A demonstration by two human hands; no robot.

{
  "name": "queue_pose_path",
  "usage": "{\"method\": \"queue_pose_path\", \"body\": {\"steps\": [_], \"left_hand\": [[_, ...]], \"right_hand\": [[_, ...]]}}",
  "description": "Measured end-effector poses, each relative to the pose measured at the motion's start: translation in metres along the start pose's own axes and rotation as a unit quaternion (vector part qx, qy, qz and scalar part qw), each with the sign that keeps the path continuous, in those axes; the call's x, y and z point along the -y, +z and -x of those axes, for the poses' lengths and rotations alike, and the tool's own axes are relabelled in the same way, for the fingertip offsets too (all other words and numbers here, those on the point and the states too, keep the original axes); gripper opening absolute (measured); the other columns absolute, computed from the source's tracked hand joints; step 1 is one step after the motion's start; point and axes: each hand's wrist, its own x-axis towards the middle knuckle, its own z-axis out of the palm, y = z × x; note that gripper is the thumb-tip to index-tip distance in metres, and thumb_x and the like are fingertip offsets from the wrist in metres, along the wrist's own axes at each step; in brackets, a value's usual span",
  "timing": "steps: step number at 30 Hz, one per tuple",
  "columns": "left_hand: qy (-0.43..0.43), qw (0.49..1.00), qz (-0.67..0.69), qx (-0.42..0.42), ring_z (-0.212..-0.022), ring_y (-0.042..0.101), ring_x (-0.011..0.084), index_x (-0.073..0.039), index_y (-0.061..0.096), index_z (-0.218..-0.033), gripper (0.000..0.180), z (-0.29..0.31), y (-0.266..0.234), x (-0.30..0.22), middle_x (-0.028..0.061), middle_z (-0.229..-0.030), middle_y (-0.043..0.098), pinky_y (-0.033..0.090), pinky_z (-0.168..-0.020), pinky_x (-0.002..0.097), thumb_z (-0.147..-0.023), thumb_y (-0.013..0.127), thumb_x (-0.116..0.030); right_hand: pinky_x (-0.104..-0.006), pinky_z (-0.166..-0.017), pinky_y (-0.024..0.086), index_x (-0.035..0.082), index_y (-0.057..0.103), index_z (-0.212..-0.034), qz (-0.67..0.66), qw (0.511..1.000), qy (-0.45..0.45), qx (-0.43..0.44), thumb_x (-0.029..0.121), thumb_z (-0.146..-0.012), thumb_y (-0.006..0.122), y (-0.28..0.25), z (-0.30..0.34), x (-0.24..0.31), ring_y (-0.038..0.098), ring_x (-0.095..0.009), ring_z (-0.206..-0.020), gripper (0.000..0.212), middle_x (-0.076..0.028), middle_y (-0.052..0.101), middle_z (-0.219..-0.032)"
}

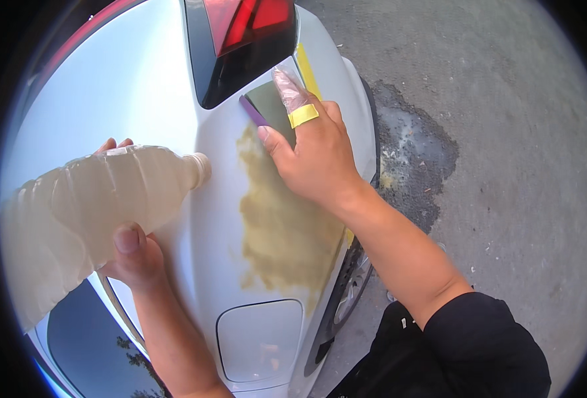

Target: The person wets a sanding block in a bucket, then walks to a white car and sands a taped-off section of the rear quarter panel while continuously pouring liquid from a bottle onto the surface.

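My left hand (134, 255) is wrapped round a large clear plastic bottle (108, 199) with cloudy liquid in it. The bottle lies tilted on its side, its neck pointing right over the white car panel (217, 219). My right hand (320, 149) presses a sanding block with grey-green sandpaper (267, 99) and a purple edge (252, 111) against the panel, just below the tail light. Clear plastic film held by yellow tape (303, 115) covers its index finger. Below this hand spreads a yellowish-brown filler patch (283, 232) with uneven edges.
A red and black tail light (247, 46) is at the top, with yellow masking tape (308, 71) beside it. The closed fuel flap (260, 339) sits below the patch. A wheel (352, 285) and wet asphalt (409, 146) are on the right; a dark window (94, 345) is lower left.
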Motion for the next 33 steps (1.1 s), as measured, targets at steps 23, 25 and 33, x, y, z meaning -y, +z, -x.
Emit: {"method": "queue_pose_path", "body": {"steps": [23,25,33], "left_hand": [[-0.003,0.999,0.001,0.049,-0.115,0.066,0.0364,-0.004,0.048,-0.139,0.083,0.001,0.0,-0.004,0.0235,-0.128,0.061,0.055,-0.099,0.0514,-0.079,0.072,-0.056],[-0.005,0.999,-0.003,0.049,-0.114,0.067,0.0366,-0.004,0.048,-0.139,0.084,0.0,-0.004,-0.004,0.0234,-0.128,0.061,0.055,-0.099,0.0515,-0.079,0.073,-0.057],[-0.023,0.997,0.006,0.068,-0.115,0.066,0.0372,-0.004,0.046,-0.14,0.087,0.001,-0.003,-0.002,0.0237,-0.129,0.061,0.055,-0.1,0.0514,-0.078,0.074,-0.058]], "right_hand": [[-0.0454,-0.095,0.042,0.012,0.056,-0.138,-0.073,0.996,-0.038,0.031,0.017,-0.077,0.078,0.004,0.016,-0.033,0.051,-0.032,-0.118,0.065,-0.005,0.05,-0.151],[-0.0457,-0.097,0.041,0.01,0.054,-0.141,-0.088,0.994,-0.013,0.055,0.018,-0.078,0.078,0.003,0.033,-0.026,0.051,-0.033,-0.117,0.067,-0.007,0.05,-0.15],[-0.0475,-0.096,0.041,0.008,0.052,-0.141,-0.062,0.995,-0.073,0.041,0.021,-0.083,0.075,-0.006,0.049,-0.028,0.05,-0.036,-0.116,0.064,-0.01,0.054,-0.143]]}}
